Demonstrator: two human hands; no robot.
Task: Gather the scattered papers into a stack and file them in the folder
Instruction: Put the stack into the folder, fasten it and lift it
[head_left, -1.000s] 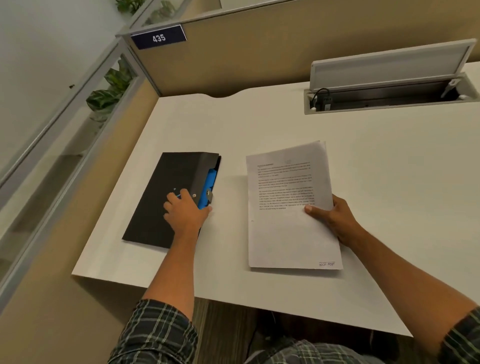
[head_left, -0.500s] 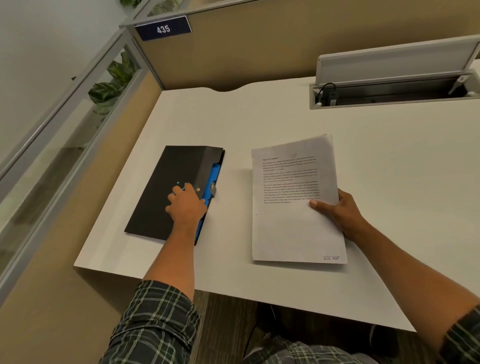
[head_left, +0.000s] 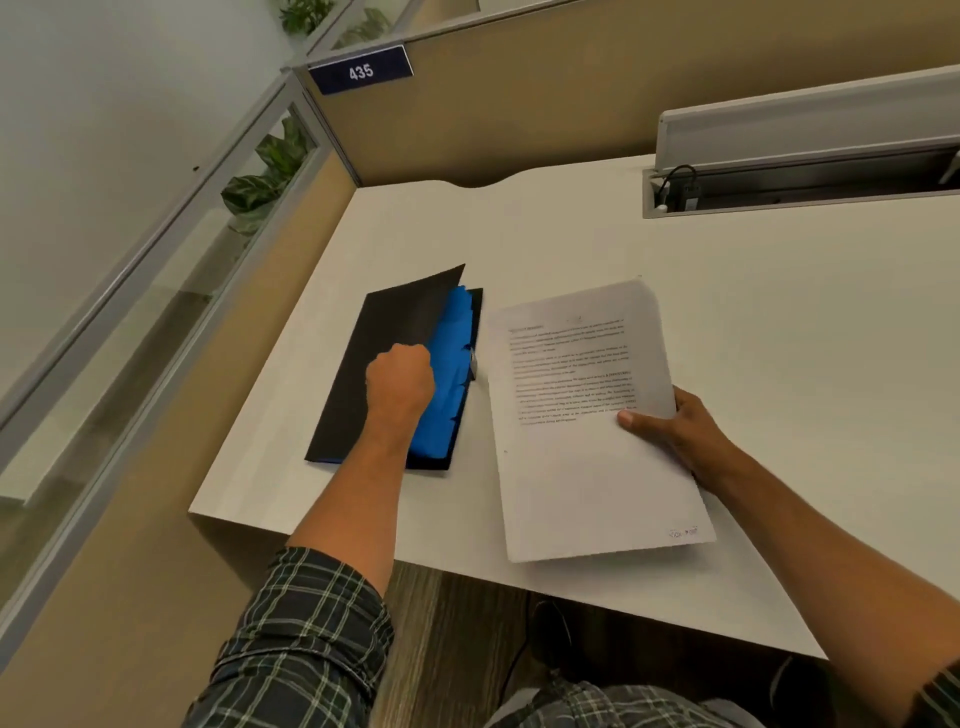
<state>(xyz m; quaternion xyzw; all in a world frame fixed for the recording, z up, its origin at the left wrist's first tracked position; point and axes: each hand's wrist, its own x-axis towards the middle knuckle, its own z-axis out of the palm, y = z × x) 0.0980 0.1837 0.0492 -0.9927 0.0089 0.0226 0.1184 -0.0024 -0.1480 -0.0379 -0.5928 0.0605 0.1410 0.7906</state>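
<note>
Left hand (head_left: 399, 382) fingertips hidden under the lifted folder (head_left: 384, 364) cover. Right hand (head_left: 675, 431) fingers hidden beneath the papers (head_left: 582, 415); only the thumb shows. Print on the top sheet blurred, unreadable, as is the note at its 5 o'clock corner. Cable tray (head_left: 810, 176) cut off at 3 o'clock.

I am seeing soft, even indoor light falling from above, leaving only faint shadows under the papers (head_left: 587, 415) and folder (head_left: 374, 364). The wide lens is bowing the edges; printed text is blurring, and no glare is showing.
</note>
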